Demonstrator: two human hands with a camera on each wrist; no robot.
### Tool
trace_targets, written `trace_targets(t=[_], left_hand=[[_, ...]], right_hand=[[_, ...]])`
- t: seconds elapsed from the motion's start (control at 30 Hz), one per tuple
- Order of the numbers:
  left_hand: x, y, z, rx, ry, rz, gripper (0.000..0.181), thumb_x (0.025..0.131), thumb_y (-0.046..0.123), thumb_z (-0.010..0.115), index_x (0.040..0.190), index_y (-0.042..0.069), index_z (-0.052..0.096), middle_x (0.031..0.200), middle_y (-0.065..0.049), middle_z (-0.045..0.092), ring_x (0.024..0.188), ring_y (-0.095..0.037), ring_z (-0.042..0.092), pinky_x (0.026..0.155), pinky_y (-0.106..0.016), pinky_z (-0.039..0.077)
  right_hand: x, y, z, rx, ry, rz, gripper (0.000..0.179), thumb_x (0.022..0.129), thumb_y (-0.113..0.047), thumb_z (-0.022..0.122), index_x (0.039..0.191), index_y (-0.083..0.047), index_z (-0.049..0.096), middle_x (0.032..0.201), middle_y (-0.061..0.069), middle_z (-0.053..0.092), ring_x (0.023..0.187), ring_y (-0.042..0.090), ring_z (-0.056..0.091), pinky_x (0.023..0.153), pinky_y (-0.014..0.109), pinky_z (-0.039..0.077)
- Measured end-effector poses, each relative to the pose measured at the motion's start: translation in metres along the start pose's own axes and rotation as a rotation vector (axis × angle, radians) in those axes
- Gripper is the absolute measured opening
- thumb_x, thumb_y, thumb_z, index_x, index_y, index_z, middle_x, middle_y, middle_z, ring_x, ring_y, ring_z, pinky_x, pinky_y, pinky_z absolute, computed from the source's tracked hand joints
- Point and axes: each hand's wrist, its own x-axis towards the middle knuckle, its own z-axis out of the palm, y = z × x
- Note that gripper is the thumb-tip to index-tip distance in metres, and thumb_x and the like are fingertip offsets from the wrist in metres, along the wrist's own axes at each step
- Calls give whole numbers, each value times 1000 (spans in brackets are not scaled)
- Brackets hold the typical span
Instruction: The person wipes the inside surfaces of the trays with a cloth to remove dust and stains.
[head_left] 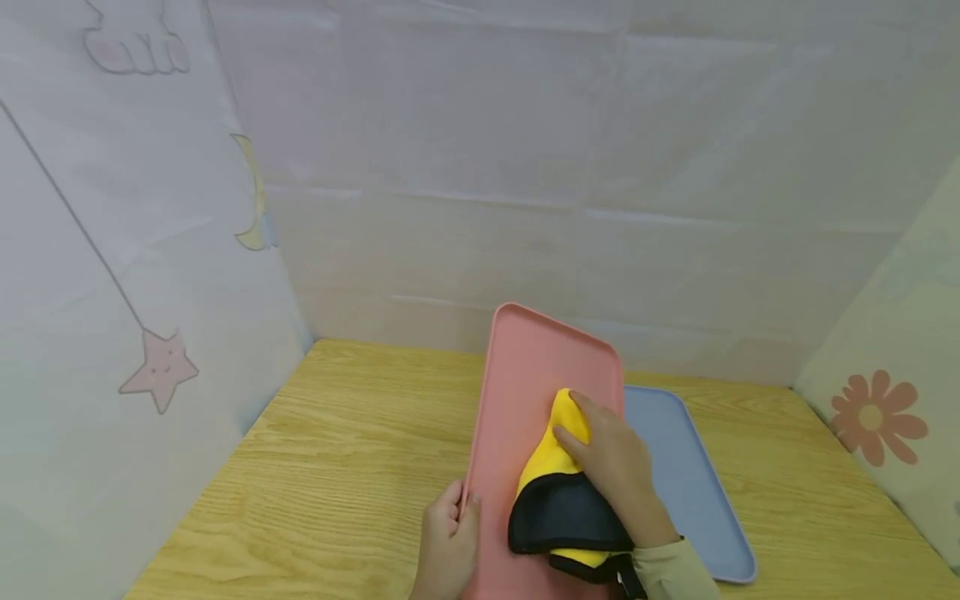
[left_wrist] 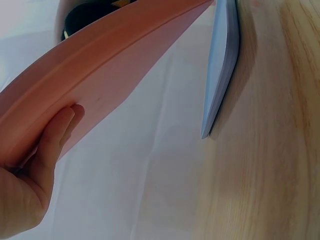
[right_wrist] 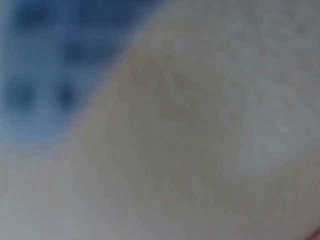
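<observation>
In the head view a pink rectangular tray is held up at a tilt above the table. My left hand grips its left edge, thumb on the inner face. The left wrist view shows the fingers against the pink tray's underside. My right hand holds a yellow and black cloth against the tray's inner face, thumb and fingers spread on the yellow part. The cloth's black side is folded over lower down. The right wrist view is too blurred and close to show the work.
A blue tray lies on the wooden table, to the right of the pink one and partly behind it. White printed sheets stand around the back and both sides of the table.
</observation>
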Motion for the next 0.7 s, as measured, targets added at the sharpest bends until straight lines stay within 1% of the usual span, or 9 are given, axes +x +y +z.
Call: trace_targets(t=[0.1, 0.2, 0.37, 0.47, 0.57, 0.7], left_hand=[[1, 1, -1, -8, 10, -23, 19, 90, -5, 43, 104, -12, 54, 75, -14, 60, 61, -11, 56, 53, -27, 49], [2, 1, -2, -21, 18, -23, 18, 91, -4, 42, 102, -12, 54, 72, -13, 59, 57, -11, 54, 50, -27, 48], [2, 0, -2, -23, 31, 39, 16, 90, -5, 42, 99, -12, 55, 68, -12, 58, 54, -10, 53, 47, -28, 47], [2, 1, -2, -20, 36, 73, 16, 90, -6, 42, 98, -12, 55, 69, -12, 58, 56, -10, 54, 48, -28, 48], [2, 2, -3, -12, 37, 87, 16, 89, -7, 42, 98, -12, 55, 71, -13, 59, 59, -10, 56, 50, -28, 48], [3, 3, -3, -2, 36, 91, 17, 89, -7, 42, 99, -12, 54, 72, -14, 60, 60, -11, 56, 51, -28, 49]], right_hand=[[-1, 6, 0, 1, -16, 16, 52, 82, -32, 62, 125, -6, 50, 111, 23, 56, 93, 38, 54, 69, 50, 45], [-1, 12, -1, -9, -32, 32, 52, 82, -32, 62, 125, -5, 50, 108, 24, 56, 90, 39, 55, 65, 49, 45], [0, 22, -2, -28, -68, 66, 53, 82, -33, 61, 124, -4, 50, 102, 25, 57, 86, 38, 55, 61, 47, 46], [1, 28, -2, -40, -91, 86, 53, 82, -33, 61, 124, -3, 49, 99, 25, 57, 83, 38, 55, 57, 45, 45], [2, 32, -2, -47, -105, 104, 53, 82, -33, 60, 124, -3, 49, 96, 25, 58, 80, 37, 55, 53, 43, 44], [2, 35, -2, -49, -94, 114, 53, 81, -34, 61, 124, -3, 50, 93, 24, 58, 78, 36, 55, 50, 41, 43]])
